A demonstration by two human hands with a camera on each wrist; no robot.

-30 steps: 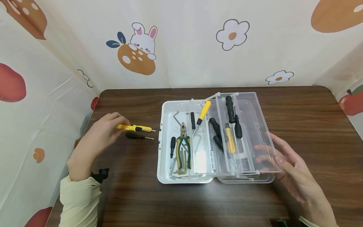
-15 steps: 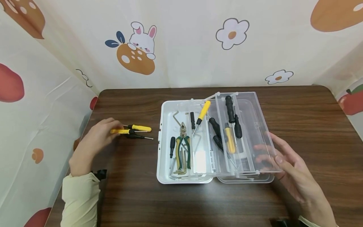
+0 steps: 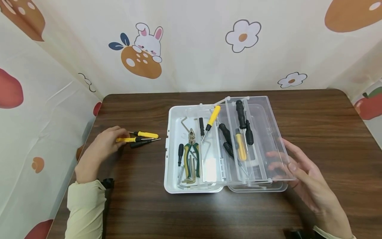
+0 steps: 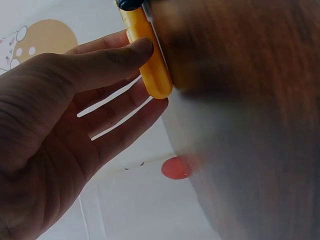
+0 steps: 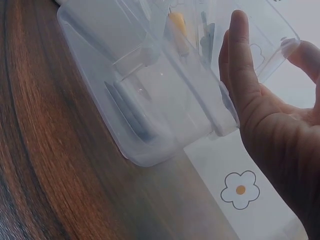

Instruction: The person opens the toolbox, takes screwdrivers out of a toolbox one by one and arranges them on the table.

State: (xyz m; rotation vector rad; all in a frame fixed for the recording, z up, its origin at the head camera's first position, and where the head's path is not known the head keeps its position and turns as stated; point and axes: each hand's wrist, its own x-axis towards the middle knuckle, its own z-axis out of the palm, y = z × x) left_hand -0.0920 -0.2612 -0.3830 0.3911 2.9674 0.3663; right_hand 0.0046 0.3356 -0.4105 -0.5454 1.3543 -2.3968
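Left hand [image 3: 99,146] pinches yellow screwdriver [image 3: 131,139] on table [image 3: 143,205]; right hand [image 3: 301,172], grip released, steadies clear lid [image 3: 268,139]. Risk: screwdriver rolls, scattering neighbours.

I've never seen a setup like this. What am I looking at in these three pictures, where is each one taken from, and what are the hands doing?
There is no machine here: a person works with two bare hands and wears three cameras. The wide picture comes from a camera on the head, looking down at a brown wooden table. The other two come from cameras on the wrists, so each shows its own hand from very close.

On the table stands an open toolbox with a clear fold-out tray. Inside lie green-handled pliers, hex keys and several screwdrivers.

The left hand pinches the end of a yellow screwdriver, which the left wrist view shows between thumb and fingers. Beside it lie another yellow screwdriver and a black screwdriver.

The right hand is open, with straight fingers at the tray's clear outer wall.
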